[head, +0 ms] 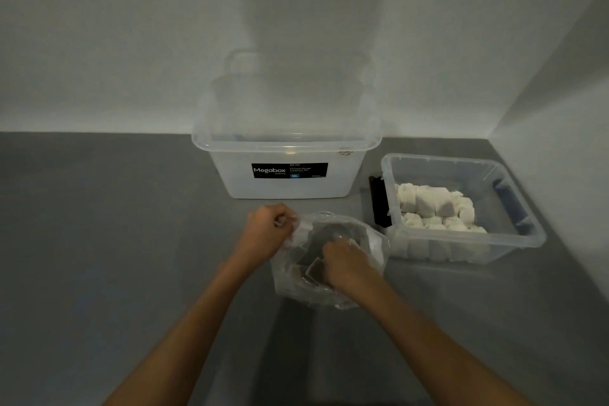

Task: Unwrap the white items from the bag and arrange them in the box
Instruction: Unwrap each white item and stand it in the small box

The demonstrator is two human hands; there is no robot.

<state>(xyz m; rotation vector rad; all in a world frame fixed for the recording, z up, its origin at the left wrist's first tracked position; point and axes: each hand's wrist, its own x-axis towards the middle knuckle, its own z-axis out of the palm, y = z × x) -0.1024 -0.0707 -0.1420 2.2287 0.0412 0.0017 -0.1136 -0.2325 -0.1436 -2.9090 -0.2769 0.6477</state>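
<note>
A clear plastic bag (372,247) lies on the grey surface in front of me. My left hand (268,229) grips the bag's upper left edge and holds it up. My right hand (346,264) is inside the bag's mouth, its fingers curled among small wrapped packets (314,270); I cannot tell whether it holds one. To the right stands a shallow clear box (534,234) with several white items (435,204) stacked along its left and front sides.
A tall translucent Megabox tub (290,188) stands behind the bag against the wall, its lid (296,99) leaning behind it. A black object (379,201) sits between the tub and the shallow box. Walls close off the back and right.
</note>
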